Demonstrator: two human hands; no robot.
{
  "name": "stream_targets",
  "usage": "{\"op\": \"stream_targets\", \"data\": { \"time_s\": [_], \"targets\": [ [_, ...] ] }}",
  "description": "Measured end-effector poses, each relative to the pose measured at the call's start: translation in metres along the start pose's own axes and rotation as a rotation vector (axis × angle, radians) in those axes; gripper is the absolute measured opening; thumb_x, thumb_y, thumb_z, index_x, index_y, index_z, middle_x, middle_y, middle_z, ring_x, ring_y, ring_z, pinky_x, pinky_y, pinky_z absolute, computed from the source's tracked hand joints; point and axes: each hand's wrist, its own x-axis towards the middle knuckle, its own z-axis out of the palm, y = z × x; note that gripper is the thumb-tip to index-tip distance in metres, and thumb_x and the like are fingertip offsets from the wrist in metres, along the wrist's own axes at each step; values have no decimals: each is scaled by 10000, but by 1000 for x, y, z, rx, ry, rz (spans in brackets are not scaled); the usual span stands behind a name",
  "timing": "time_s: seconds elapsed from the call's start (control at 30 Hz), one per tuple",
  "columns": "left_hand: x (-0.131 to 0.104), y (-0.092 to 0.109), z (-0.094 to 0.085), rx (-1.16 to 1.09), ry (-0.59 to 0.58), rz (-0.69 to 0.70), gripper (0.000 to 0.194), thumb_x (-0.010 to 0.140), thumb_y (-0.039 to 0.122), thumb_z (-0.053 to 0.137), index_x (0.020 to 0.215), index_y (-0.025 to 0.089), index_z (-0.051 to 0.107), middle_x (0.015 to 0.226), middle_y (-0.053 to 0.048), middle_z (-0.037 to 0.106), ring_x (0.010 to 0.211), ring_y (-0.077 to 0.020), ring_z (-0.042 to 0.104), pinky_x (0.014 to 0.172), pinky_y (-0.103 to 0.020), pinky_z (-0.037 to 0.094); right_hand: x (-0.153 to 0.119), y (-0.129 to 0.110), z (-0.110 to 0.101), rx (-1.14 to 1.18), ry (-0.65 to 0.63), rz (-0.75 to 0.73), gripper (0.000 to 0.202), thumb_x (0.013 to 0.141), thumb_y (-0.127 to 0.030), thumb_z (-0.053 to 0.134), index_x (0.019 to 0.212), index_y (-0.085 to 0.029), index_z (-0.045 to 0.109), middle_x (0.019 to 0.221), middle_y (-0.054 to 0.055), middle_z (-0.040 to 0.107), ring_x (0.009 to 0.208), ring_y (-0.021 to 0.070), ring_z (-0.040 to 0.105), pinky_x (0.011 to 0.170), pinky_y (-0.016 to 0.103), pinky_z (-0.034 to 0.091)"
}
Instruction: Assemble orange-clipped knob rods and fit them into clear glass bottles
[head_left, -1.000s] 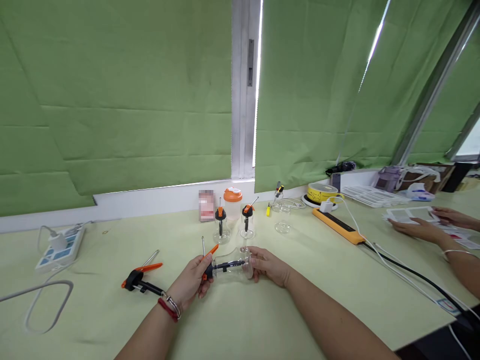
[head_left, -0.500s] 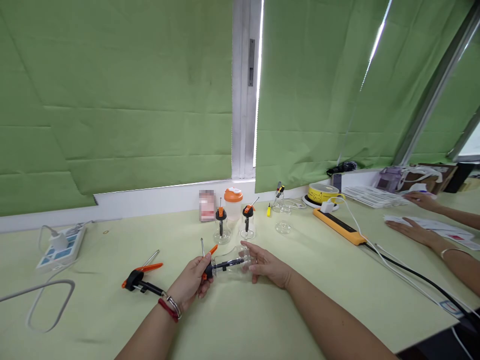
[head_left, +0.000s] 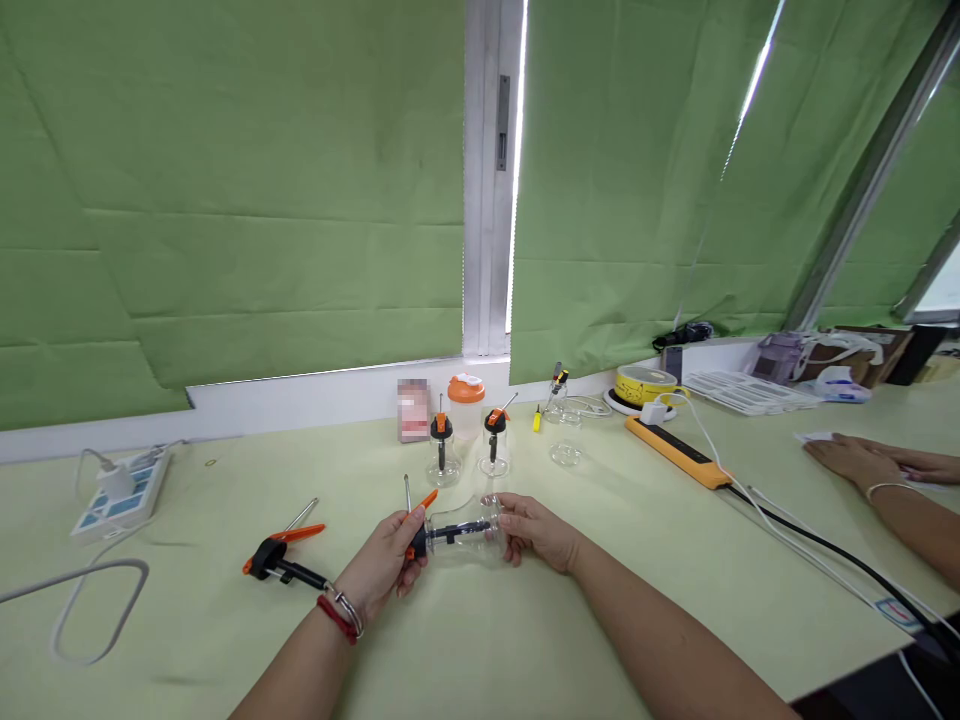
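In the middle of the table lies a clear glass bottle (head_left: pixel 466 520) on its side in the air, its black tube inside. My left hand (head_left: pixel 391 552) is closed round its black pump top (head_left: pixel 419 541), which has an orange lever and a thin metal spout. At the bottle's wide base, my right hand (head_left: pixel 536 530) grips the glass with the fingers curled round it. Left of my left hand, a loose pump top (head_left: pixel 274 560) with an orange lever rests on the table. Beyond my hands stand two bottles with pump tops, one on the left (head_left: pixel 444 462) and one on the right (head_left: pixel 494 455).
An orange-lidded cup (head_left: pixel 466 398) stands behind the bottles. Farther right are a glass piece (head_left: pixel 566 455), a yellow screwdriver (head_left: pixel 537 420) and an orange power strip (head_left: pixel 679 452) with cables. A white power strip (head_left: pixel 124 495) lies at left. Another person's hands (head_left: pixel 855 460) work at far right.
My right hand's fingers have closed round the bottle's base, where before they were spread beside it. At far right, the other person's hands have come together over the paper.
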Motion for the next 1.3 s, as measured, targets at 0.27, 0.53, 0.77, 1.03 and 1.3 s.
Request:
{"op": "stream_targets", "data": {
  "time_s": [0.27, 0.53, 0.77, 1.03, 1.3],
  "targets": [
    [0, 0, 1, 0, -12, 10, 455, 740, 670, 472, 732, 221, 395, 525, 81, 510, 326, -41, 354, 322, -178, 226, -1, -4, 4, -51, 2, 15, 492, 788, -527, 567, 1100, -148, 544, 780, 47, 647, 423, 72, 523, 339, 161, 366],
    [2, -2, -2, -12, 21, 7, 451, 751, 664, 475, 751, 220, 396, 518, 77, 516, 336, -47, 351, 321, -175, 237, -2, -3, 1, -13, -8, -60, 815, 673, -386, 747, 1368, -333, 327, 1247, 99, 464, 833, 175, 614, 460, 200, 489],
    [2, -1, 0, -16, 5, 7, 465, 733, 673, 493, 739, 221, 386, 517, 73, 522, 343, -51, 361, 325, -175, 244, -2, -4, 0, -56, 24, -41, 749, 668, -338, 742, 1334, -295, 400, 1153, 77, 500, 679, 120, 593, 418, 182, 448],
    [1, -3, 0, -17, -21, 14, 476, 722, 683, 497, 755, 220, 393, 515, 74, 532, 344, -51, 358, 328, -172, 244, 0, -3, 1, -95, 64, -35, 607, 716, -412, 678, 1250, -197, 485, 746, -21, 542, 486, 80, 530, 360, 170, 375],
    [4, -5, 1, -20, -27, 16, 474, 721, 679, 503, 755, 219, 392, 515, 73, 535, 339, -51, 355, 322, -172, 242, 3, 0, 3, -125, 75, -9, 458, 777, -531, 567, 1035, -154, 565, 678, 2, 621, 373, 43, 432, 324, 150, 316]
  ]
}}
